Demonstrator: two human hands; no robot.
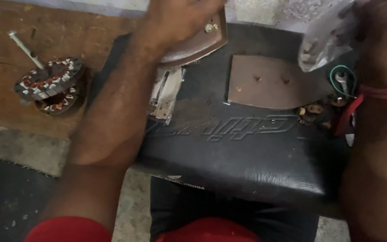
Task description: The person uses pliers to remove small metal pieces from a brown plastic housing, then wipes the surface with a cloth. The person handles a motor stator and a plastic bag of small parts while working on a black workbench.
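My left hand (178, 18) reaches across to the far edge of a black padded seat (247, 152) and grips a brown curved metal shell (200, 42) with a brass screw on it. Below the shell hangs a pale metal inner part (165, 92). My right hand (381, 18) is at the top right corner, mostly cut off, holding a clear plastic bag (325, 38) of small parts; a red thread circles its wrist. A flat brown metal plate (269, 83) with two small holes lies on the seat between my hands.
A round motor stator (52, 85) with copper windings rests on a wooden board at the left, a thin metal rod (23, 47) beside it. Small nuts, a green wire loop (343, 80) and a little spanner lie at the seat's right end. Concrete floor shows below.
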